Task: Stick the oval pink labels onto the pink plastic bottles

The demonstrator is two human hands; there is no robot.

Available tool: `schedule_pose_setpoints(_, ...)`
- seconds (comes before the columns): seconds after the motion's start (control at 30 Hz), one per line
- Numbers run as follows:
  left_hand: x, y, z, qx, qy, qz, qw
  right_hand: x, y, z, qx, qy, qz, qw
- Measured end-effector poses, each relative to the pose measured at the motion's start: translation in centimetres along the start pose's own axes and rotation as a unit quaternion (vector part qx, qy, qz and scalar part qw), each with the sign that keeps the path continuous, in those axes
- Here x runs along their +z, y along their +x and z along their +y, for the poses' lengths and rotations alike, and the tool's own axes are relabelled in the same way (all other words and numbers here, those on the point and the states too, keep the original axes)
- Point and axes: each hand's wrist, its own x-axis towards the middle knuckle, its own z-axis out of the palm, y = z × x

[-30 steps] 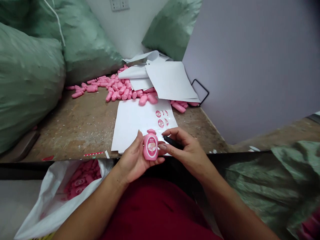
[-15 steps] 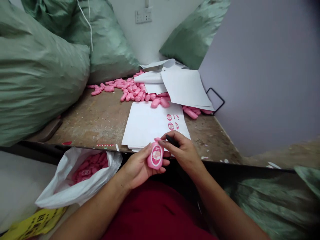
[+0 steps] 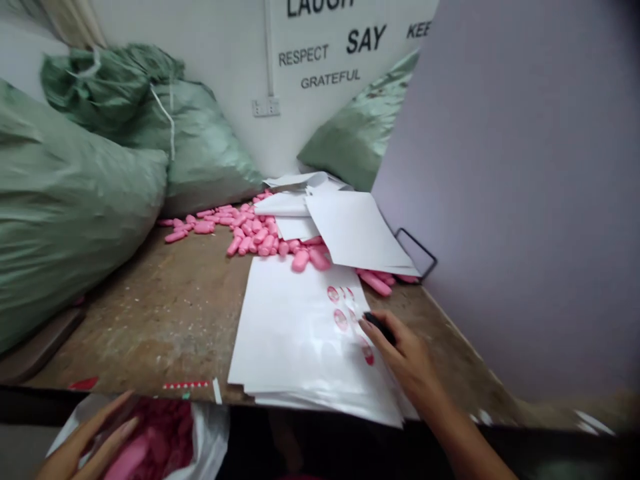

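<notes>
Pink bottle (image 3: 131, 459) down by the L hand (image 3: 93, 437), at the mouth of the white sack (image 3: 213, 430); fingers a bit apart, blurry, can't tell if it's gripped or loose. R hand (image 3: 407, 353) is closed round a black tool (image 3: 381, 328), well apart from the bottle, right by the labels (image 3: 341, 320) on the white sheet (image 3: 285, 333). Step in hand's prob. bagging; next move, I'd say, calls for L fingers clear of the sack ASAP, R ready at the labels.

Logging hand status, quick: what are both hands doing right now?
Left hand: fingers extended beside a pink plastic bottle at the white sack; grip cannot be told.
Right hand: closed, holding a black, rod-like tool.
</notes>
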Motion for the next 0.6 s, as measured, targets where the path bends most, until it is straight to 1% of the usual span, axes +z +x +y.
schedule_pose_setpoints(0.03,0.4,0.4,0.5,0.007,0.005,0.012,1.000,0.6,0.2,0.7,-0.010,-0.022,-0.017,1.000)
schedule_pose_setpoints(0.07,1.2,0.8,1.2,0.019,0.009,0.018,1.000,1.2,0.3,1.4,-0.022,-0.042,-0.019,0.999)
schedule_pose_setpoints(0.1,2.3,1.2,2.2,0.039,0.014,0.013,0.999,1.7,0.5,2.2,-0.032,-0.060,-0.026,0.997)
schedule_pose_setpoints(0.17,4.9,2.1,4.3,0.095,0.020,-0.002,0.995,2.8,1.0,3.7,-0.039,-0.092,-0.047,0.994)
schedule_pose_setpoints(0.2,6.2,2.5,5.3,0.120,0.024,-0.020,0.992,3.2,1.2,4.3,-0.049,-0.109,-0.048,0.992)
schedule_pose_setpoints(0.23,7.6,2.8,6.1,0.149,0.031,-0.037,0.988,3.6,1.5,4.9,-0.067,-0.130,-0.043,0.988)
schedule_pose_setpoints(0.3,10.1,3.0,7.1,0.200,0.041,-0.046,0.978,4.1,1.8,5.6,-0.101,-0.174,-0.021,0.979)
schedule_pose_setpoints(0.37,12.3,2.7,7.2,0.236,0.044,-0.053,0.969,4.3,1.9,5.8,-0.125,-0.207,-0.002,0.970)
schedule_pose_setpoints(0.47,14.8,1.9,6.3,0.256,0.039,-0.051,0.964,4.4,1.8,5.5,-0.147,-0.225,0.002,0.963)
schedule_pose_setpoints(0.53,15.8,1.4,5.5,0.263,0.039,-0.044,0.963,4.4,1.6,4.8,-0.163,-0.231,0.006,0.959)
schedule_pose_setpoints(0.6,16.2,1.3,5.0,0.269,0.038,-0.042,0.961,4.3,1.4,4.0,-0.175,-0.235,0.005,0.956)
